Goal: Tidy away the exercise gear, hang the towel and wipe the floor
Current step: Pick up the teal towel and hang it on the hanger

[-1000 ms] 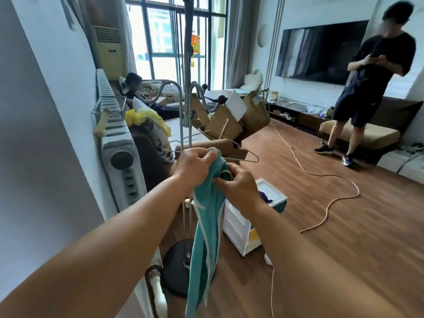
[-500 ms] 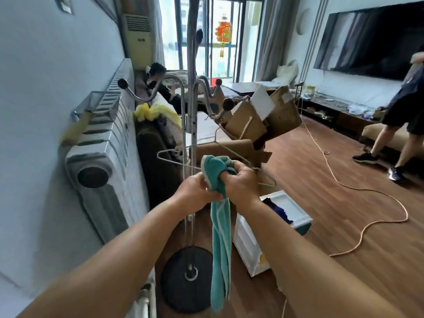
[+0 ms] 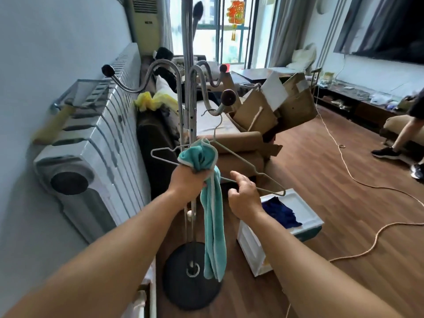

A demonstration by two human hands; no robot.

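Both arms are out in front of the coat stand (image 3: 188,92), that chrome pole with curled hooks on a round black base. The left hand (image 3: 189,177) is fisted tight around the teal towel (image 3: 212,214): a bunched wad sticks up above the knuckles, right against the pole, and the long tail hangs straight down from the fist toward the base, its end clear of the floor. A wire hanger (image 3: 231,154) dangles from one of the stand's lower hooks, tilted, with its far corner dipping to the right of the pole. The towel's bunched top sits at the hanger's middle, touching the wire; whether it is threaded over the bar, I cannot tell. The right hand (image 3: 244,196) is loosely curled, fingers half closed around the hanger's lower bar just right of the towel, thumb up; it looks to be touching the wire rather than clamping it. Right of the stand's base, on the wood floor, sits a white storage box (image 3: 305,210) with dark blue cloth (image 3: 280,210) inside. Left of the stand, a white radiator (image 3: 96,143) runs along the wall. Behind the stand, cardboard boxes (image 3: 275,104) pile up.
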